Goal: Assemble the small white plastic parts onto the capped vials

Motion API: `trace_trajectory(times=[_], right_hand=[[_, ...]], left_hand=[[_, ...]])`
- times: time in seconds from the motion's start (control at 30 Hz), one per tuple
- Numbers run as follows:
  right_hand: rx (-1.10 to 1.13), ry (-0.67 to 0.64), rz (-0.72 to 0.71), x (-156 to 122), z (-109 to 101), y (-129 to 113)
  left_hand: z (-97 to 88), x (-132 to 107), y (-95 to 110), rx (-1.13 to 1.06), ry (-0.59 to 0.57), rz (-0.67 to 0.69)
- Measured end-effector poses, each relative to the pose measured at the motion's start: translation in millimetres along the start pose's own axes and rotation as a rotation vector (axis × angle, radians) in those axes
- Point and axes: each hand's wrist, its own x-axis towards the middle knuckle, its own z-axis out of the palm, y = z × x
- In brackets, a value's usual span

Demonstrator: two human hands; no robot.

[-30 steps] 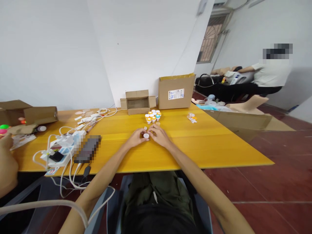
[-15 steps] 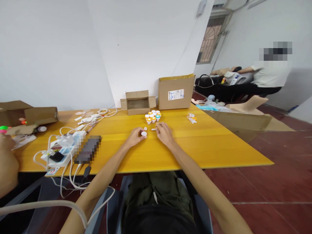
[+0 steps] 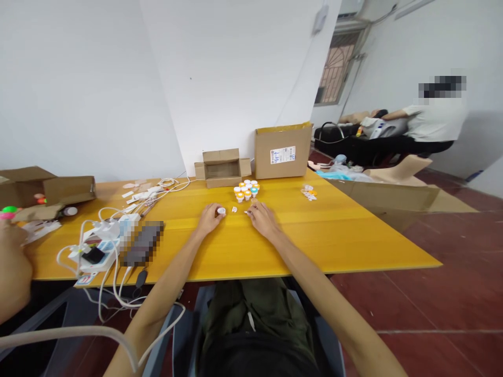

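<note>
My left hand [image 3: 209, 219] is closed around a small white round container [image 3: 221, 211], its round top facing up. My right hand [image 3: 262, 218] is pinched near the tabletop on a small whitish piece [image 3: 247, 212], too small to name. An orange-tan item at its fingertips is partly hidden. Between both hands lies a small white piece with reddish marks [image 3: 234, 209]. Just beyond stands a cluster of several small bottles [image 3: 247, 190] with white, orange and teal caps.
An open carton [image 3: 222, 183] and a taller labelled box [image 3: 275, 165] stand at the back. Loose caps and small parts [image 3: 309, 192] lie to the right. Leftward are a power strip [image 3: 104, 251], cables and a phone [image 3: 142, 243]. Another person's hand [image 3: 11, 235] is at far left.
My left hand has moved left with the white container, away from the marked piece. My right hand has shifted slightly, its fingertips now at the small whitish piece.
</note>
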Motion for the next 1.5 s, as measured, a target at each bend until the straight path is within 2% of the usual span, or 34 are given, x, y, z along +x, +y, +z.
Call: trace_trajectory(times=[0.27,0.43,0.57,0.7,0.87,0.97,1.07,1.2,1.33,1.5], right_hand=[[0.027,0.032,-0.069,1.8,5.6,2.5],[0.108,0.068,-0.082,1.7,2.7,0.7],[0.338,0.093,-0.08,1.3,-1.5,-8.8],[0.609,0.066,-0.074,3.6,2.1,-19.6],[0.917,-0.073,-0.046,8.9,9.3,-21.2],[0.986,-0.163,-0.033,9.9,12.4,-18.0],[0.867,-0.088,-0.034,9.4,16.1,-16.9],[0.504,0.048,-0.052,11.6,21.8,-22.5],[0.201,0.008,0.009,19.4,26.2,-31.9],[0.111,-0.06,0.052,25.9,29.0,-34.8]], left_hand=[[3.3,1.6,-11.3,-0.037,0.039,0.038],[2.4,-1.2,-5.7,-0.025,0.069,0.035],[-1.4,-5.8,10.3,-0.003,0.113,0.108],[0.1,-10.3,27.1,-0.112,0.02,0.204],[6.0,-12.4,34.9,-0.268,-0.083,0.168],[5.8,-12.3,35.2,-0.331,-0.082,0.131],[4.3,-11.9,34.8,-0.36,-0.033,0.086],[3.6,-11.0,32.6,-0.406,0.021,0.043],[4.6,-9.9,29.9,-0.467,0.042,0.026],[6.4,-12.1,31.2,-0.46,-0.008,0.048]])
